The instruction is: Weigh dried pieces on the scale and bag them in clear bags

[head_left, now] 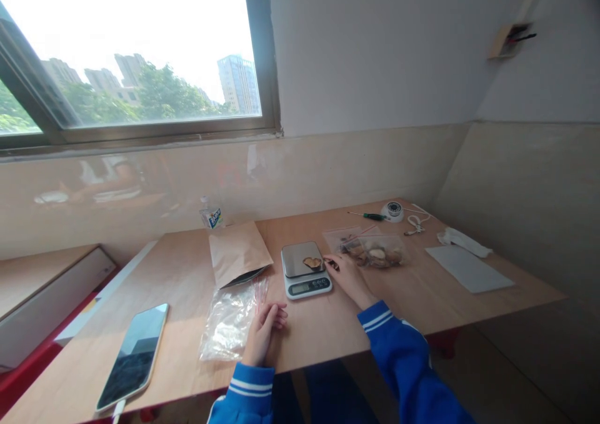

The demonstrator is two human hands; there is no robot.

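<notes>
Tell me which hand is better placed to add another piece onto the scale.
Right hand, probably: its fingertips sit beside the scale, next to the bag of pieces. The left hand rests by the empty plastic bag.

The wooden worktop (pixel 328 330) fills the lower frame. On it: a phone (pixel 134 355) lower left, brown envelope (pixel 237 252), clear bag (pixel 229 321), scale (pixel 304 269) at centre, bag of pieces (pixel 375 249), white sheet (pixel 469 267) right.

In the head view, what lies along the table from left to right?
Phone → empty clear bag under the left hand → kitchen scale → right hand → bag of brown pieces → white sheet.
</notes>
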